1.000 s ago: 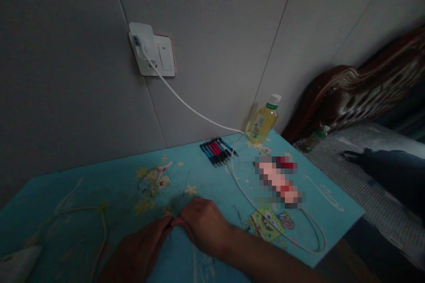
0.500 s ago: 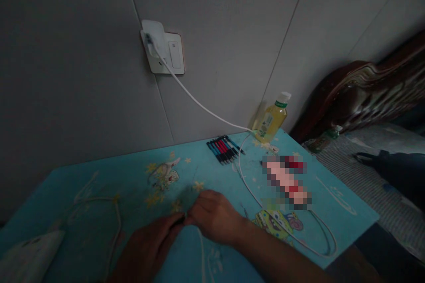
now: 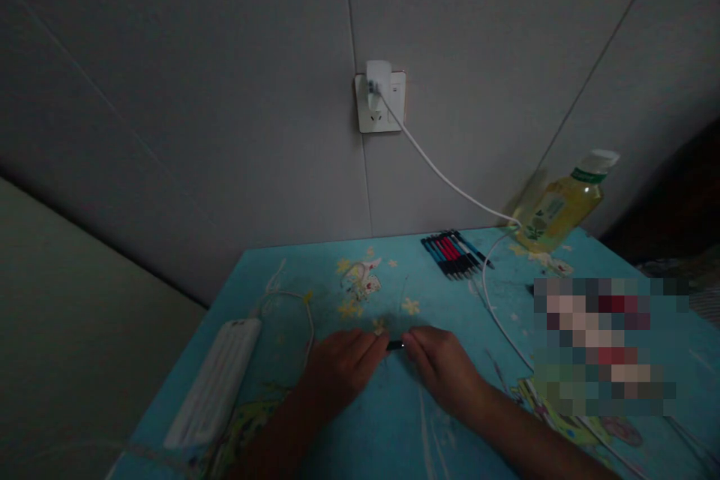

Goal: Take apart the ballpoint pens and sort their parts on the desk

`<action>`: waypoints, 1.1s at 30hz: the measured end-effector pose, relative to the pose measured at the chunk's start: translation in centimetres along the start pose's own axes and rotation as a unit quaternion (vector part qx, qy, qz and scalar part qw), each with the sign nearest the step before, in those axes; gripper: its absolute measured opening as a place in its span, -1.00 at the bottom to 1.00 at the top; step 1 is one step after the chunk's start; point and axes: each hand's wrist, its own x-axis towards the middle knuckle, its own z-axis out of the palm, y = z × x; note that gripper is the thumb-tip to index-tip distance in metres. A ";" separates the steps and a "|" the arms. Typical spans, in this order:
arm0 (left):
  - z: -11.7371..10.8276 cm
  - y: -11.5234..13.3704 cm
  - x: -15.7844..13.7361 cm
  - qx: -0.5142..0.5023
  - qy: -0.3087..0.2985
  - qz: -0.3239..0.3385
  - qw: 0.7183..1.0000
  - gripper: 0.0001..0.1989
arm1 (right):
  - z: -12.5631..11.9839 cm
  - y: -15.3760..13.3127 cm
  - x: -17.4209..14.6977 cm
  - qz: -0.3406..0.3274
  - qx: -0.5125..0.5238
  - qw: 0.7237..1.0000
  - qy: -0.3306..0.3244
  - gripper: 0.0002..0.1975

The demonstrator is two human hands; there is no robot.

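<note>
Between my two hands, low over the table, is a slim black pen (image 3: 395, 345); only a short dark stretch shows, and the fingers hide the rest. My left hand (image 3: 344, 364) pinches its left end. On the other end, the fingers of my right hand (image 3: 442, 364) are closed. Beyond my hands, several pens (image 3: 453, 255) with blue, red and black barrels lie side by side in a row. The blue tablecloth (image 3: 388, 420) with cartoon prints lies under everything.
At the left lies a white power strip (image 3: 217, 382) with its cord. A white charger (image 3: 379, 82) sits in the wall socket, its cable (image 3: 444, 178) running down across the table. A yellow drink bottle (image 3: 562, 210) stands back right. A blurred-out patch (image 3: 596, 345) covers the right side.
The view has swung left, so the table and wall sit further right and the whole power strip shows. My hands are slightly further apart, with more of the black pen visible between them.
</note>
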 end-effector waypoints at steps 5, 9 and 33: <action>0.1 0.6 0.1 -0.025 -0.024 -0.038 0.999 -0.82 | -0.2 0.4 0.0 -0.057 -0.052 0.997 0.004 -0.63; 0.2 0.8 -0.1 -0.055 -0.049 -0.055 0.996 -0.81 | -0.6 0.4 0.0 -0.078 -0.052 0.996 -0.009 -0.65; 1.1 1.3 -0.5 -0.010 -0.037 -0.061 0.997 -0.78 | 0.2 0.4 -0.1 0.087 0.121 0.988 -0.040 -0.55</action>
